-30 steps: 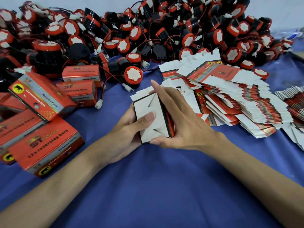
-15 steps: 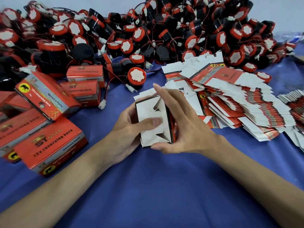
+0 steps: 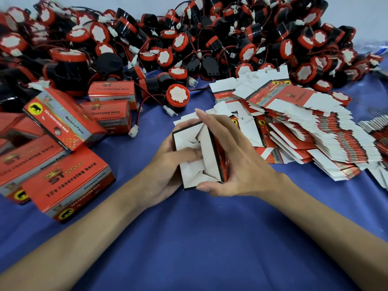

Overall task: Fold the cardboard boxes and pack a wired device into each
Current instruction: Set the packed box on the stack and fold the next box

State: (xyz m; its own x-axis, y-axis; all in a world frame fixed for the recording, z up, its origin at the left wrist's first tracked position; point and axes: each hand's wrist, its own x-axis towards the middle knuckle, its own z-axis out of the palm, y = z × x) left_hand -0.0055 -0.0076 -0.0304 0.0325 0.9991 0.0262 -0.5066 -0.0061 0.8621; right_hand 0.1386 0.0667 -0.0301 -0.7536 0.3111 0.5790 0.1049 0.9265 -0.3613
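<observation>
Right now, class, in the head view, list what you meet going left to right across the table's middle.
Finished red boxes → left hand → half-folded box → right hand → stack of flat cartons.

Half-folded box of thin card: plain white and matt inside, dark along the cut edges, shiny red print outside. Flat boxes in the pile of the same card, with matt white backs and glossy red fronts. Finished boxes smooth and shiny, each with a glittery silver band. Horns of hard plastic: black bodies a bit shiny, glossy red rims, a matt white paper sticker on each face. Thin wires in smooth red and black plastic, ending in white plastic plugs. Blue cloth under everything, smooth, matt and softly creased.
</observation>
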